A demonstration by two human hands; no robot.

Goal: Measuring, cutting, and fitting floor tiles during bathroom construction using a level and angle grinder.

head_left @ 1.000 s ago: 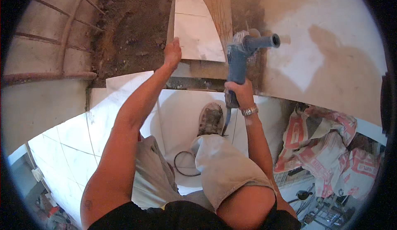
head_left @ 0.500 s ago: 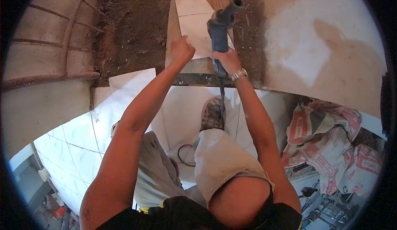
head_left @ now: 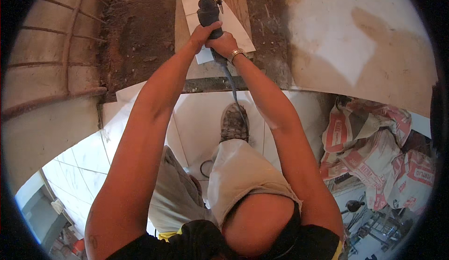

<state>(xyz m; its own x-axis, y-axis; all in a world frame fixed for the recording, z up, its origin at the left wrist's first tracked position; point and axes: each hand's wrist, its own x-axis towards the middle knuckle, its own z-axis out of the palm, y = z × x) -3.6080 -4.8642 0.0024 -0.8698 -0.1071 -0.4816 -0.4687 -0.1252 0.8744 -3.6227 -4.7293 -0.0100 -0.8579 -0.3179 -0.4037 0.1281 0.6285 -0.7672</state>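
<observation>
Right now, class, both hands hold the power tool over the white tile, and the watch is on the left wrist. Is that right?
No: the head view shows the watch on the right wrist. The left hand and right hand do hold the power tool over the white tile.

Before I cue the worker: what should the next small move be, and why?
Perhaps ease the power tool slowly along the tile: left hand and right hand both grip the tool, so neither pins the tile down.

Downward fisheye view from head-height
</observation>
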